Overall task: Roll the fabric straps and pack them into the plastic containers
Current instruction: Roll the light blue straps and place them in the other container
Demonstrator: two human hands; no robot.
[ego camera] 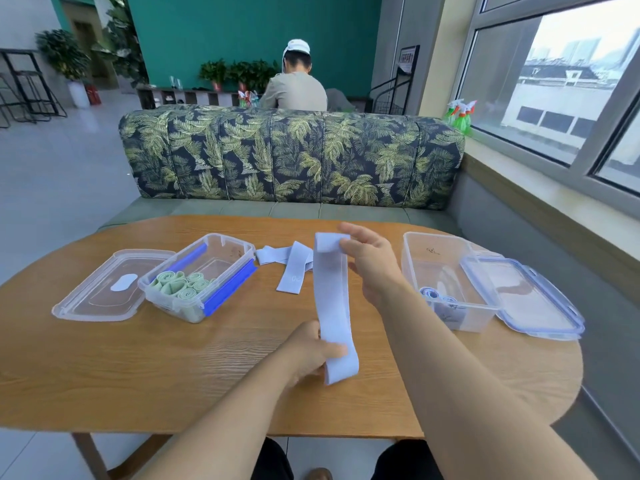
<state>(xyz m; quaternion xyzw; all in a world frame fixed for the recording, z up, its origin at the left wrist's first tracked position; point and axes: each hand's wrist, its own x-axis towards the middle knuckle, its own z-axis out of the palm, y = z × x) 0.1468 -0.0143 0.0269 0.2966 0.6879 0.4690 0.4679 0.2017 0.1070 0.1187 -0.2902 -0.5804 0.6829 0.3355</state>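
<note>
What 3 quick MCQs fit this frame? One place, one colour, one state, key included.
1. Where do the green rolls lie?
A) in the left container
B) on the sofa seat
C) loose on the table

2. What colour is the strap held between the left hand and the right hand?
A) green
B) red
C) pale blue

3. How does the right container stand?
A) shut and latched
B) open, its lid beside it
C) upside down

Key:
1 A, the rolls sit inside the left container's clear walls.
2 C, the strap is pale blue from end to end.
3 B, the container's top is uncovered and the lid lies flat to its right.
</note>
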